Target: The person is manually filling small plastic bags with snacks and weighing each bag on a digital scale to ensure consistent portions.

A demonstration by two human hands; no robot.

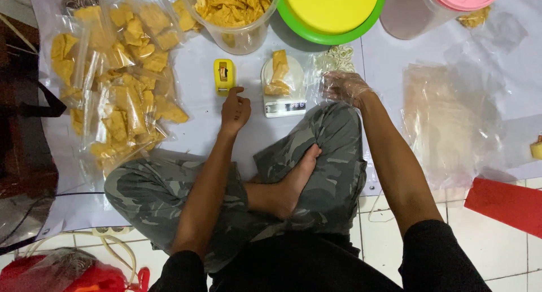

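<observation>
Person sat cross-legged on the floor, a white sheet (203,72) spread in front. Left hand (235,108) rested on the sheet, fingers loosely curled, grip holding nothing; just beyond its fingertips sat a small yellow tape dispenser (224,76). Right hand (345,87) wore a clear plastic glove, grip released and empty, hovering just right of a small white digital scale (283,89). On the scale: a clear bag of yellow-orange crackers (279,73), upright-ish, leaning back. Pile of filled cracker bags (121,77) lay at far left of the sheet. Clear tub of loose crackers (232,12) stood behind the dispenser; green basin with yellow lid (330,12) beside it, then a pink-lidded jar (435,7). Stack of empty clear bags (446,123) lay right of the gloved hand. Bundle of rubber bands (337,58) sat just behind the right hand.
</observation>
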